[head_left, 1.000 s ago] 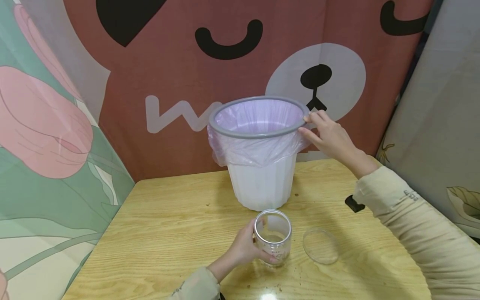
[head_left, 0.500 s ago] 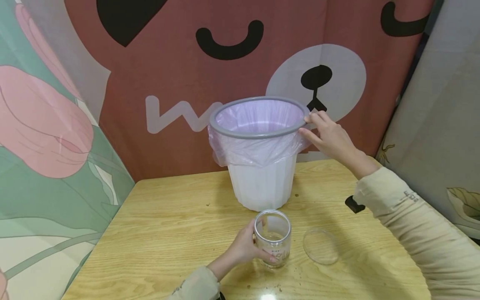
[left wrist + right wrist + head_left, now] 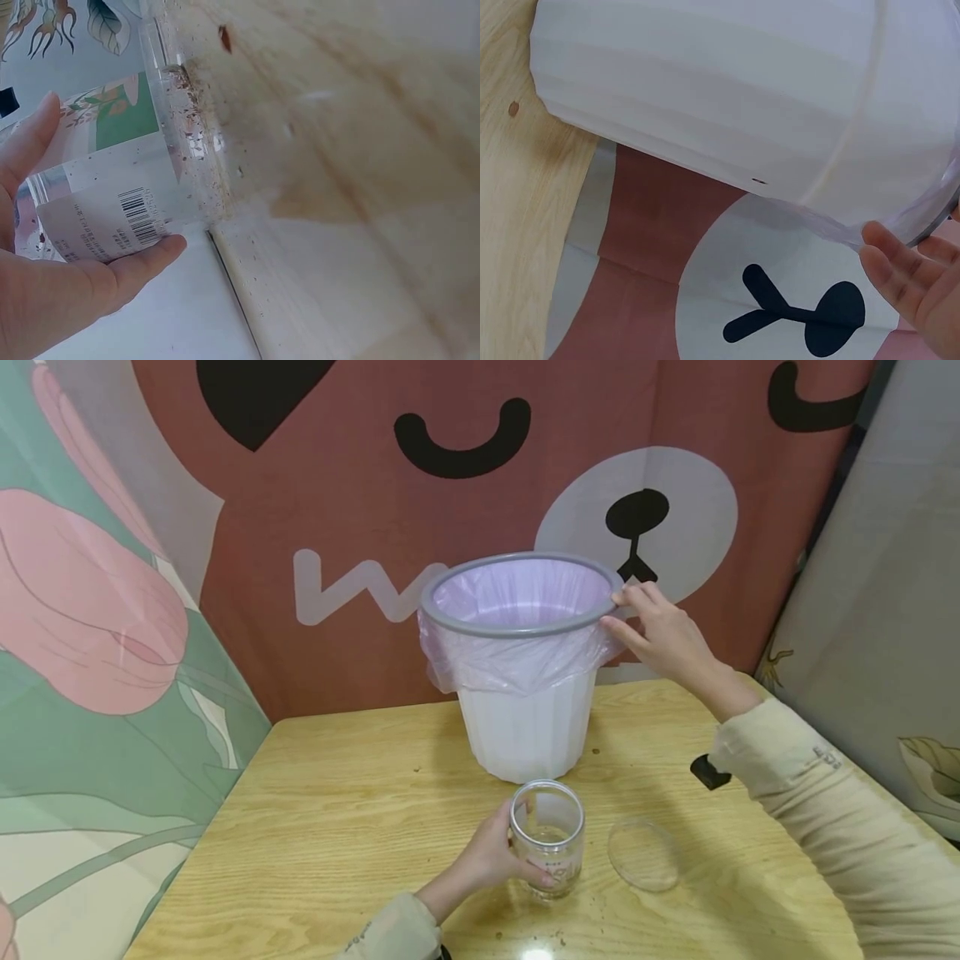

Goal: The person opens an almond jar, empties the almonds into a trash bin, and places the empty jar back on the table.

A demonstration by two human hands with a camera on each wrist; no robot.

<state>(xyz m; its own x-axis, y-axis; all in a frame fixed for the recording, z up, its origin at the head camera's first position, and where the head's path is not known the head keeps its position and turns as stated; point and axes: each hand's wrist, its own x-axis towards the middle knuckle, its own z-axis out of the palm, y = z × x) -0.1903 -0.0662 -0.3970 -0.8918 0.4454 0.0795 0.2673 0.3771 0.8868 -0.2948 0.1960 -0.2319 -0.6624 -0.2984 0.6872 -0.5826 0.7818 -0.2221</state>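
Note:
A clear jar (image 3: 558, 868) with a silver rim stands upright and uncapped at the front of the table, its fingers-side gripped by my left hand (image 3: 491, 852). In the left wrist view, a barcode label (image 3: 112, 217) and small reddish-brown flecks (image 3: 196, 135) show near the jar's base. Behind it stands a white trash bin (image 3: 528, 735) with a grey rim and a pinkish-purple plastic liner (image 3: 517, 660) folded over the outside. My right hand (image 3: 667, 631) holds the bin's right rim, thumb in front and fingers farther back.
A clear round lid (image 3: 643, 856) lies on the wooden table (image 3: 360, 777) right of the jar. Small dark crumbs (image 3: 561, 935) are scattered near the front. A small black object (image 3: 708, 772) shows beside the right cuff. A bear-print curtain (image 3: 337, 485) hangs close behind the bin.

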